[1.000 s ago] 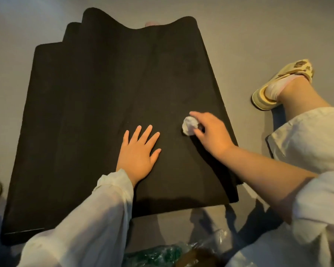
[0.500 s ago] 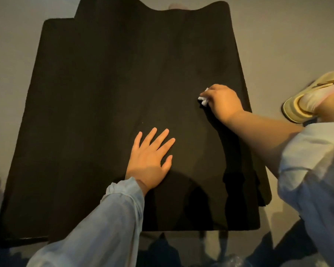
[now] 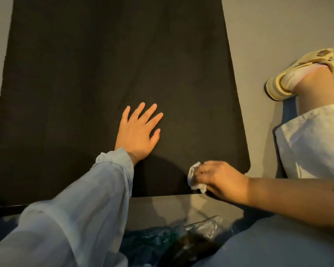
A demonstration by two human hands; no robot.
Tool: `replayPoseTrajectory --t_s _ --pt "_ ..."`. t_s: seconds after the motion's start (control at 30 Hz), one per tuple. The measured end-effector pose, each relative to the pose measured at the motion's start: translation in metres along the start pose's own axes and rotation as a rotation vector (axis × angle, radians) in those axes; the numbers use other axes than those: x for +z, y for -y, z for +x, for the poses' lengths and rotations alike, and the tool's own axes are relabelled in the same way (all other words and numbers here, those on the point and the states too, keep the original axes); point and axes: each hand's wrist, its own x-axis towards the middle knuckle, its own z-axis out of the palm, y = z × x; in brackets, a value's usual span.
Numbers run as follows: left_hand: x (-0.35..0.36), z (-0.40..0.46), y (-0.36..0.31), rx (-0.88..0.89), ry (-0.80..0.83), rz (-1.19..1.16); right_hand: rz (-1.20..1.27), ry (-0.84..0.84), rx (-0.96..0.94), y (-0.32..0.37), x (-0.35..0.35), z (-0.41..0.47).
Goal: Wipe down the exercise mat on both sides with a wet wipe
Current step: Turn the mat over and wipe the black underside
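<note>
Wipe [image 3: 196, 179] in R hand [image 3: 223, 180], mat [image 3: 114, 64] edge

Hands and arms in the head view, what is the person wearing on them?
The left hand is bare, with a loose, thin, pale blue-white sleeve gathered at the wrist. The right hand is bare too, its forearm uncovered as far as the frame shows. No rings or watch visible.

the wide black exercise mat [image 3: 112, 74] looks matt and faintly grainy, like foam rubber. the crumpled white wet wipe [image 3: 194, 178] is soft, thin cloth or paper. the pale blue sleeve [image 3: 81, 205] is thin, half-transparent fabric. the clear plastic wrapper [image 3: 204, 226] is glossy and wrinkled. the grey floor [image 3: 258, 45] is smooth and matt.
</note>
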Motion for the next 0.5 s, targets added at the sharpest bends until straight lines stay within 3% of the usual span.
replayPoseTrajectory --t_s 0.13,0.17,0.27,0.33,0.5 --pt "0.000 -0.001 -0.001 0.003 -0.009 -0.018 -0.022 0.253 -0.009 0.010 0.015 -0.016" --pt "0.000 -0.001 0.000 0.005 -0.018 -0.024 0.013 0.240 -0.009 0.011 0.012 -0.017" --pt "0.000 0.000 0.000 -0.010 -0.025 -0.043 -0.004 -0.160 -0.105 -0.003 -0.022 0.003" --pt "-0.001 0.000 -0.002 -0.020 -0.013 -0.050 -0.123 -0.388 -0.053 -0.028 -0.057 0.030" --pt "-0.002 0.001 -0.002 -0.035 0.002 -0.049 -0.384 -0.595 0.334 -0.115 -0.130 0.085"
